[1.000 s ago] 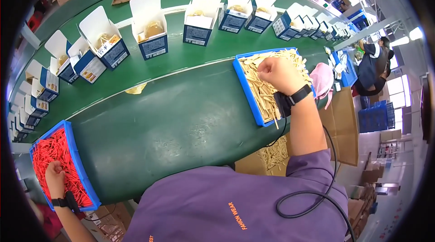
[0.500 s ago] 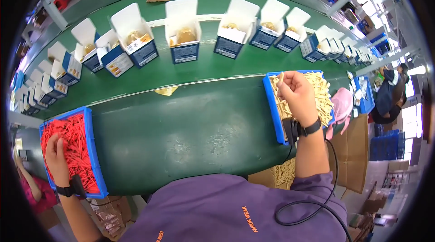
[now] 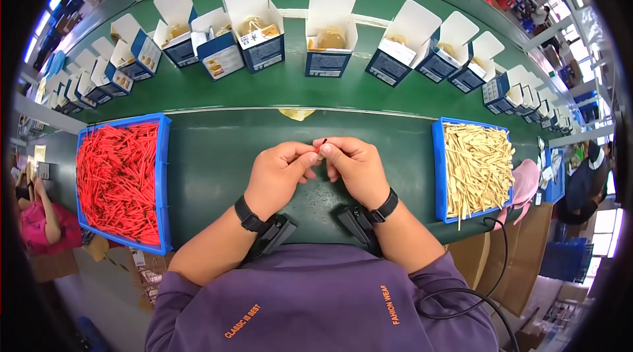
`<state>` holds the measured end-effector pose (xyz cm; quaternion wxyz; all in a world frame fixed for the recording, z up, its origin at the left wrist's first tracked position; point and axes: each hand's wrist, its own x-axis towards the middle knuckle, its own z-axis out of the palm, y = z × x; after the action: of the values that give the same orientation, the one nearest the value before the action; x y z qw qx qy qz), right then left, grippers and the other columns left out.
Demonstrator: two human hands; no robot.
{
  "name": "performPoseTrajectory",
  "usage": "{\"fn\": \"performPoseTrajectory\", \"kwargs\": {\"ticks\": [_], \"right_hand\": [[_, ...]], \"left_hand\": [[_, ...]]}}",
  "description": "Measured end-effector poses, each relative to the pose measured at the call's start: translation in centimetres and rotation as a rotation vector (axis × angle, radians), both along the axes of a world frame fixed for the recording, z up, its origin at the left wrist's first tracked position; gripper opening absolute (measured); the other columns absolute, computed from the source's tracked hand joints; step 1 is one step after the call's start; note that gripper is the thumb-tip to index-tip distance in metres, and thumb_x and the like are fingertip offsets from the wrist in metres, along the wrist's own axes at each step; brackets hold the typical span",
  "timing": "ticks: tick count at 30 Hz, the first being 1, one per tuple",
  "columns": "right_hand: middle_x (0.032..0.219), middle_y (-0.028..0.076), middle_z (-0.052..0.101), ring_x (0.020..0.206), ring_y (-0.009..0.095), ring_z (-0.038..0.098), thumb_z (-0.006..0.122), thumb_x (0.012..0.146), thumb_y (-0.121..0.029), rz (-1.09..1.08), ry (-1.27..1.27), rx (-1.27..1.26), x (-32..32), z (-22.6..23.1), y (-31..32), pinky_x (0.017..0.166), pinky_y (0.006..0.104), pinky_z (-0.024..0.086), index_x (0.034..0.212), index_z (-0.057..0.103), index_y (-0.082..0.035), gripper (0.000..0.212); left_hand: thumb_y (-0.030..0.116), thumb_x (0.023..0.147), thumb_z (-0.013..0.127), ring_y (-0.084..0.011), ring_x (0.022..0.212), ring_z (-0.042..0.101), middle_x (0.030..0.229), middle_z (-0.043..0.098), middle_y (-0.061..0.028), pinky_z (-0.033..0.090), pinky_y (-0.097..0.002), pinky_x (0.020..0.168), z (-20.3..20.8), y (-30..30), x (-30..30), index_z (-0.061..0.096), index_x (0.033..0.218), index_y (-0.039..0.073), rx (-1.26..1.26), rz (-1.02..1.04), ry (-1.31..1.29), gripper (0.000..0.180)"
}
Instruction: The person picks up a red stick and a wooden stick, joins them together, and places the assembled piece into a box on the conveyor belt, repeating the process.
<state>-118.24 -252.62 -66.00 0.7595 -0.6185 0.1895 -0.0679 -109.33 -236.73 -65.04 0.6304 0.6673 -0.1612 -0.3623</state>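
Note:
My left hand (image 3: 280, 171) and my right hand (image 3: 358, 169) meet over the middle of the green work surface (image 3: 217, 161). Both are closed, fingertips pinched together. A small pale piece shows between the fingertips, and a short dark tip sticks up beside the right thumb; the fingers hide the rest. To the left, a blue tray holds a heap of thin red sticks (image 3: 119, 180). A second blue tray at the right holds slender cream-coloured sticks (image 3: 476, 167). Neither hand touches a tray.
Open blue-and-white boxes (image 3: 328, 62) with amber-coloured contents stand in a row along the far green belt (image 3: 264, 96). A yellowish scrap (image 3: 297, 115) lies at the belt's near edge. A pink cloth-like item (image 3: 525, 184) hangs beside the right tray, and a black cable (image 3: 506, 240) loops near my right arm.
My left hand has left the red sticks and my right hand has left the cream sticks. They have come together at the middle. The view has shifted, too.

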Motion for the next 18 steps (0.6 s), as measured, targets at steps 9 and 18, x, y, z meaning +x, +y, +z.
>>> {"fn": "performPoseTrajectory", "kwargs": {"ticks": [9,18], "right_hand": [[0.081,0.005,0.071,0.070,0.010,0.065,0.068,0.095,-0.016,-0.414,-0.103,-0.598,-0.8,5.1,-5.6,0.064,0.0249,0.052,0.095,0.071,0.002,0.019],[0.081,0.018,0.070,0.074,0.036,0.068,0.067,0.089,-0.023,-0.465,0.125,-1.572,9.3,8.6,-16.7,0.066,0.0412,0.054,0.089,0.071,-0.004,0.020]], "left_hand": [[0.013,0.100,0.059,-0.0124,0.077,0.066,0.100,0.071,-0.0099,0.055,-0.0253,0.065,-1.1,0.4,1.2,0.064,0.118,-0.002,-0.012,-0.054,0.148,0.024],[0.010,0.099,0.058,-0.0144,0.083,0.066,0.102,0.068,-0.0106,0.056,-0.0269,0.071,-2.0,-0.1,0.5,0.062,0.118,-0.002,-0.045,-0.078,0.108,0.022]]}}
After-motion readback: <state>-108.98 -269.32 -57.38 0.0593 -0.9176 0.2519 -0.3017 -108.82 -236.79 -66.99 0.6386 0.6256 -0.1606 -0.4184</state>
